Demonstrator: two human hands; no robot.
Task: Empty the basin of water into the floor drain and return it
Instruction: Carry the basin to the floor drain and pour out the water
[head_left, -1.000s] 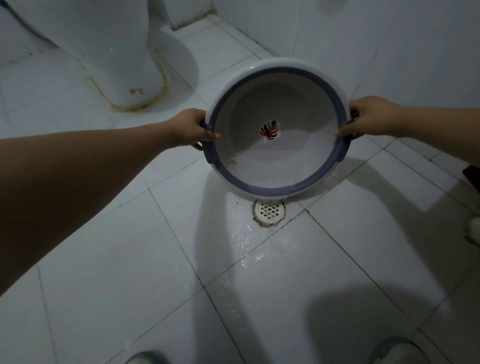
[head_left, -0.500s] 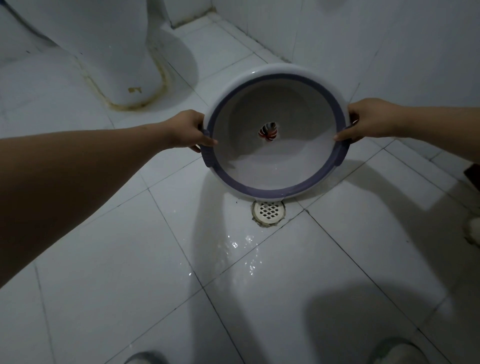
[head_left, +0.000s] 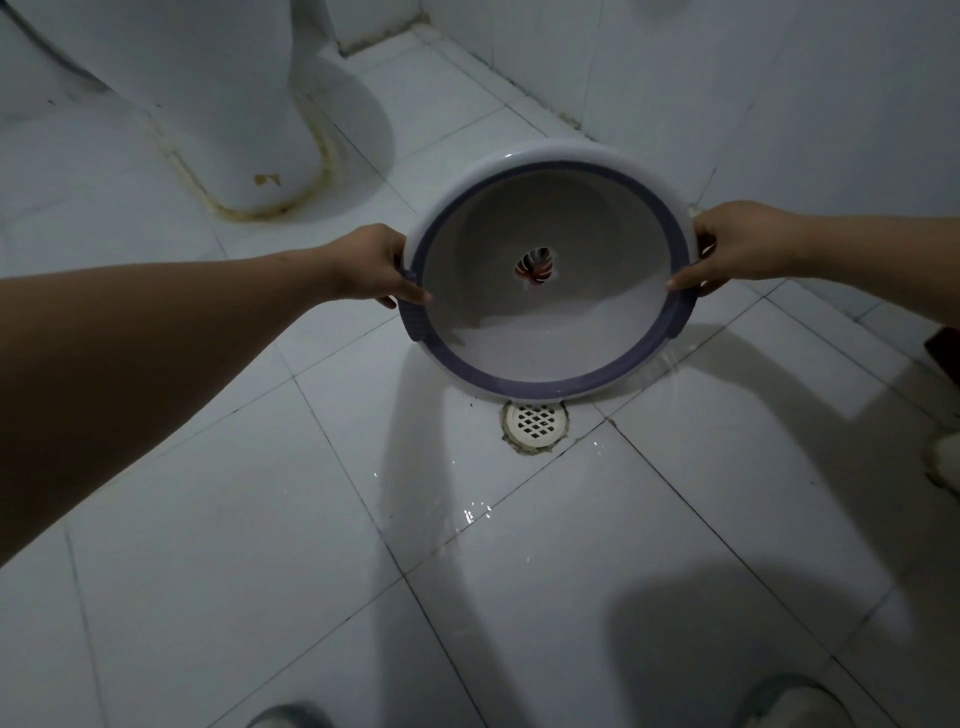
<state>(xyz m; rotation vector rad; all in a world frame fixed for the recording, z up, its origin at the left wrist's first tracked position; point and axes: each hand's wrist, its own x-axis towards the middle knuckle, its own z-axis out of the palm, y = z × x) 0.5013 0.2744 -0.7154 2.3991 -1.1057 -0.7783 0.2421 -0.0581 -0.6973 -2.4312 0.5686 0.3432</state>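
A round white basin (head_left: 545, 338) with a purple rim and a small red-and-dark print at its centre is tipped steeply toward me, its lower edge just behind the floor drain (head_left: 535, 423). My left hand (head_left: 371, 267) grips the left rim and my right hand (head_left: 732, 247) grips the right rim. The inside of the basin looks wet, with no pooled water visible. The round white drain grate sits in the tiled floor right below the rim. Thin water shines on the tiles in front of the drain.
A white toilet base (head_left: 249, 119) stands at the upper left. A tiled wall (head_left: 727, 78) rises close behind the basin. My two feet (head_left: 789, 706) show at the bottom edge. A dark object (head_left: 943, 343) sits at the far right.
The basin has dropped slightly and tilted flatter toward the floor, its lower rim closer to the drain. More wet sheen has spread on the tiles in front of the drain.
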